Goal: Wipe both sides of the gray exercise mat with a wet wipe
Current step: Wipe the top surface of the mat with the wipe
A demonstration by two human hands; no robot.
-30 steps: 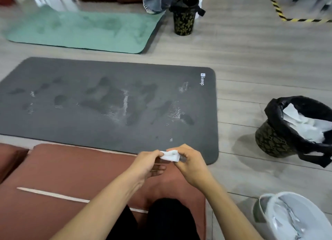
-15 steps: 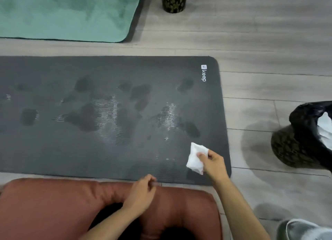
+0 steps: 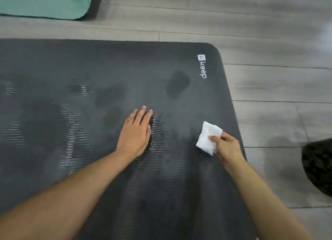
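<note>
Pinching a folded white wet wipe [image 3: 208,138] in the right hand [image 3: 227,147], out over the gray exercise mat [image 3: 71,69] near its right edge. Left hand [image 3: 135,134] now flat on the mat, fingers straight and together (off the brown cushion where it rested half a second ago). Dark damp patches and glistening ridges across the mat. Green mat [image 3: 45,3] upper left, patterned bin [image 3: 318,168] at right on the wood floor [image 3: 269,33].
</note>
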